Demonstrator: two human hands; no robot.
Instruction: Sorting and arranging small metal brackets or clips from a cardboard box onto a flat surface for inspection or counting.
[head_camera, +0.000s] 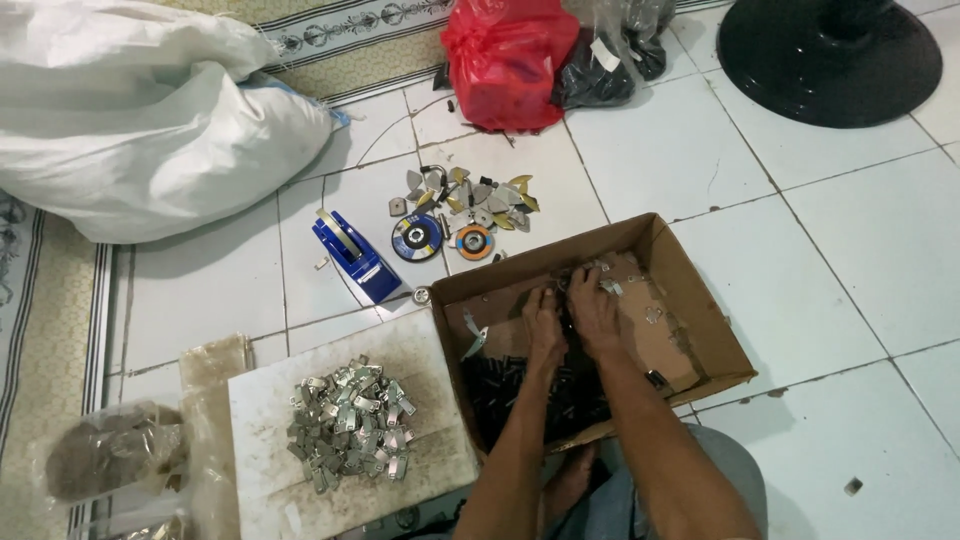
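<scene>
Tiled floor (840, 250): cardboard box (700, 330) holds metal clips (610, 285).

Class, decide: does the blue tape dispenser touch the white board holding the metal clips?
Apart. The head view shows bare tile between the blue tape dispenser and the white board.

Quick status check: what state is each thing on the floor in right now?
Cardboard box: open, flaps up, dark parts inside.
Left hand: in the box, on small parts.
Right hand: in the box, beside the left.
Metal clips: heaped on the white board.
Tape dispenser: upright, idle.
Red bag: closed.
White sack: full, lying down.
</scene>
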